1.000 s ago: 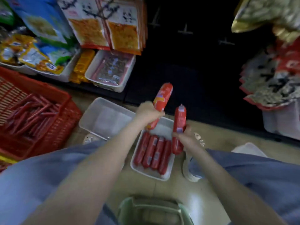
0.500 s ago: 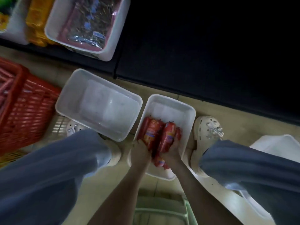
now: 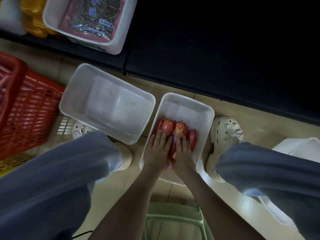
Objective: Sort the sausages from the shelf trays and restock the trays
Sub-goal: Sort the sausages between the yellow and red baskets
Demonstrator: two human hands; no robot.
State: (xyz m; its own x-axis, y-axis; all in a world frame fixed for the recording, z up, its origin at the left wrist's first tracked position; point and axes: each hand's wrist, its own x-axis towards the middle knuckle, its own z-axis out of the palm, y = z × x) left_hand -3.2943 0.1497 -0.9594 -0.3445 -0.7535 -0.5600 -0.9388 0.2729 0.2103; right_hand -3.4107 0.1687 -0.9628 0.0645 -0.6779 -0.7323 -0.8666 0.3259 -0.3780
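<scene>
- Since a second ago: both hands, then raised with one sausage each, have come down into the sausage tray [image 3: 207,125]. The left hand [image 3: 158,148] and right hand [image 3: 182,149] now lie flat on the sausages [image 3: 170,129].
- Grip: released on both hands, with fingers straight and spread, pressing on the casings and clasping nothing.
- Edges and room: the sausages fill the near half of the sausage tray, packed side by side along its length. The far half is bare.
- Neighbours: its left rim is just beside a corner of the empty tray [image 3: 107,108], and its right rim is just beside the right clog [image 3: 225,134]. The left clog [image 3: 80,129] is partly hidden by the empty tray.
- Sausages: red casings with pinched ends and orange-yellow labels, one showing a cartoon lion face. The number under the hands cannot be told.
- Floor [image 3: 259,129]: pale tiles carrying both trays.
- Also on the floor: a red basket [image 3: 26,104] at far left, a further white tray [image 3: 303,146] at far right and a green stool [image 3: 173,217] nearest the person.
- Shelf [image 3: 225,49]: dark. The shelf tray [image 3: 121,44] holds a pink packet, with yellow packs [image 3: 32,19] just beside it.
</scene>
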